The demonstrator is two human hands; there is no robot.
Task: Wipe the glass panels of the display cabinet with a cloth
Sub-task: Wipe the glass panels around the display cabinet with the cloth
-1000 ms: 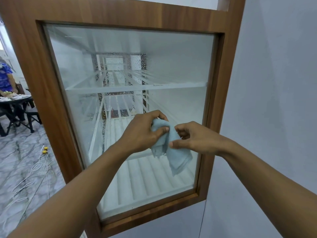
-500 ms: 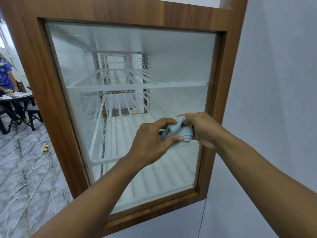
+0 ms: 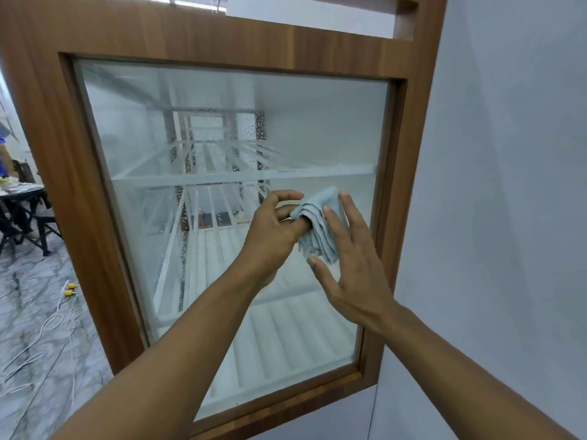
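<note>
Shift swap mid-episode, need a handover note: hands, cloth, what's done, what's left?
Left hand: pinches the left edge of the cloth.
Right hand: fingers straight, laid flat over the cloth.
Cloth: bunched in folds in front of the glass panel, right of centre, just below the shelf. It is not clear whether it touches the glass.
Done: cloth gathered and in hand. No wiped patch is visible.
Left: probably the whole panel, which looks hazy with specks toward centre-left, then any other panels.
</note>
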